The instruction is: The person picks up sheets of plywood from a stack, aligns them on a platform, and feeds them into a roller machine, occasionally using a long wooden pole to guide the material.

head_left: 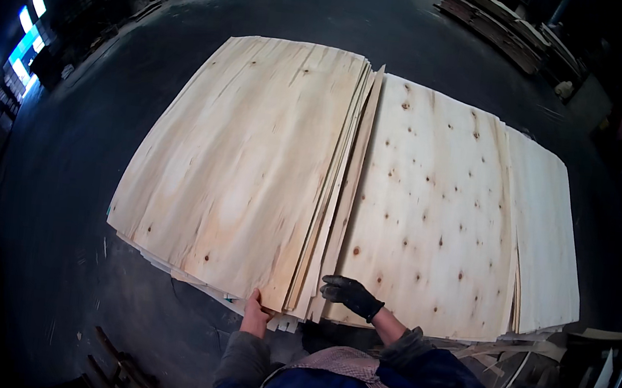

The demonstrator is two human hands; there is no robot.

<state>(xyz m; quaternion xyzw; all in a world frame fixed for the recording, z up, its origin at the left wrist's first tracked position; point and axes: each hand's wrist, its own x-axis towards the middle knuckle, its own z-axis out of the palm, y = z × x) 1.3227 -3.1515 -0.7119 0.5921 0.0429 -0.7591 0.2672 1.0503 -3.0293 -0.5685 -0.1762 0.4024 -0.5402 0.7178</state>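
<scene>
My bare left hand (256, 315) grips the near edge of the top wood veneer sheet (230, 170) on the left stack, close to its right corner. The thumb lies on top and the other fingers are hidden under the edge. My right hand (351, 296), in a dark glove, is over the near end of the gap between the stacks, beside the narrow veneer strips (352, 176). Its fingers point left, slightly apart, with nothing visible in them. Right of it lies a knotty veneer sheet (431, 207), with many small dark knots.
A paler veneer stack (542, 226) adjoins on the far right. Scrap strips (513, 359) lie at the near right. Stacked sheets (492, 24) stand at the back right, and wooden bars (122, 364) at the near left. Dark floor (323, 6) surrounds the stacks.
</scene>
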